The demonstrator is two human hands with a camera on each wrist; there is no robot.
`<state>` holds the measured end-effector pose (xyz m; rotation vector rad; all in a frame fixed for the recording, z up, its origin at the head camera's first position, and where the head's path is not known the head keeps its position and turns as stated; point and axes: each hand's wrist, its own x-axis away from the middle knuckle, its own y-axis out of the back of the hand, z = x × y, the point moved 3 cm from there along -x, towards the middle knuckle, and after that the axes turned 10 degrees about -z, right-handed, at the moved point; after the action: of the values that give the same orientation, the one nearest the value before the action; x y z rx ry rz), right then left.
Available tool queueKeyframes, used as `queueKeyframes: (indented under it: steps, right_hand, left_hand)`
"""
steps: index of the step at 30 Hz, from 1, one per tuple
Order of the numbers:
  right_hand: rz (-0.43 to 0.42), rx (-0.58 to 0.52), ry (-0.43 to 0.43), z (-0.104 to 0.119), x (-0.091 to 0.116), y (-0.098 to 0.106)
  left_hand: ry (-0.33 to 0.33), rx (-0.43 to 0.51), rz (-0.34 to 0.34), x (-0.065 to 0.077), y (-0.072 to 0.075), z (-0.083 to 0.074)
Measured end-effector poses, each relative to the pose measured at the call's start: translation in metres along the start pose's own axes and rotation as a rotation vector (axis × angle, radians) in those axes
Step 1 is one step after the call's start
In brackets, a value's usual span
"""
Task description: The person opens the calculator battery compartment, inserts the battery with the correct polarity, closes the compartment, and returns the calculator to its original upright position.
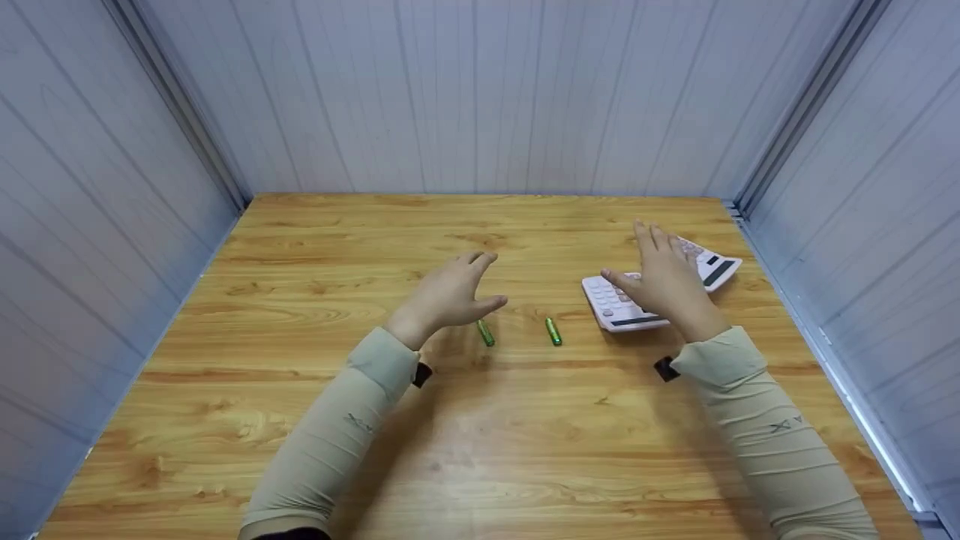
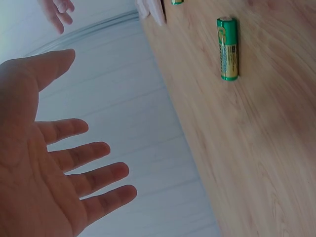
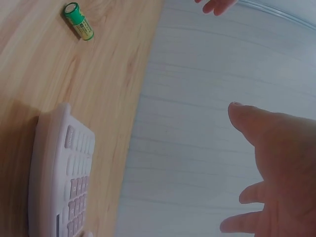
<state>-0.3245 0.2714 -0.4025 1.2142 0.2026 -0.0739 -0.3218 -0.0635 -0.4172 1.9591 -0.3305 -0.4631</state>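
Right hand (image 1: 664,280) spread above pale calculators (image 1: 611,298), left hand (image 1: 448,292) near green batteries (image 1: 553,331)

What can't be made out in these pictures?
Head view: part of nearer calculator, hidden by right hand; lettering on left battery and right battery, too small.
Left-wrist view: most of right battery, cut off by top edge.
Right-wrist view: most of left hand, cut off by top edge.
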Motion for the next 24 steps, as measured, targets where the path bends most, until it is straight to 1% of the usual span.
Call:
queueKeyframes:
  steps: [7,14,18,24]
  right_hand:
    - [-0.011,0.003,0.013,-0.003,0.0,0.001]
    - [-0.007,-0.012,0.008,-0.008,0.0,0.001]
    - [0.019,-0.044,-0.017,-0.014,0.001,-0.001]
    - [0.075,-0.095,-0.055,-0.024,0.003,-0.003]
  left_hand:
    - [-0.016,0.071,0.0,-0.003,-0.002,-0.008]
    - [0.017,0.165,0.031,-0.009,-0.008,-0.014]
    - [0.037,0.236,0.042,-0.013,-0.014,-0.019]
    - [0.048,0.328,0.044,-0.02,-0.025,-0.028]
